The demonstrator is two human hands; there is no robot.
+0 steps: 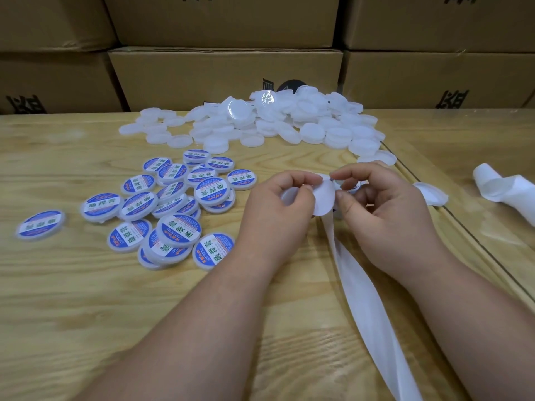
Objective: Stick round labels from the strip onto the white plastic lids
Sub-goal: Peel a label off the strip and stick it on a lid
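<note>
The person is working at a wooden tabletop [86, 285] with both hands close together in the middle of the view. The left hand [278, 209] is holding a white plastic lid [291, 195], its fingers curled around the rim, and the thumb and forefinger are also pinching the edge of a round label [324, 198]. The right hand [385, 215] is pinching the backing strip [362, 299] at the top, just at 3 o'clock from the label. The label is showing its white back side to the camera, so it seems to be half peeled.

The strip is running with its long axis from the hands toward 5 o'clock, down to the bottom edge of the view. The lid is lying directly at 9 o'clock from the label, touching it or nearly so; therefore the left hand is the nearer one, and the coming move is probably only a short turn of the label onto the lid.

The pile of plain lids [275, 123] is lying at 12 o'clock from the hands, and the labelled lids [173, 209] at 9 o'clock.
</note>
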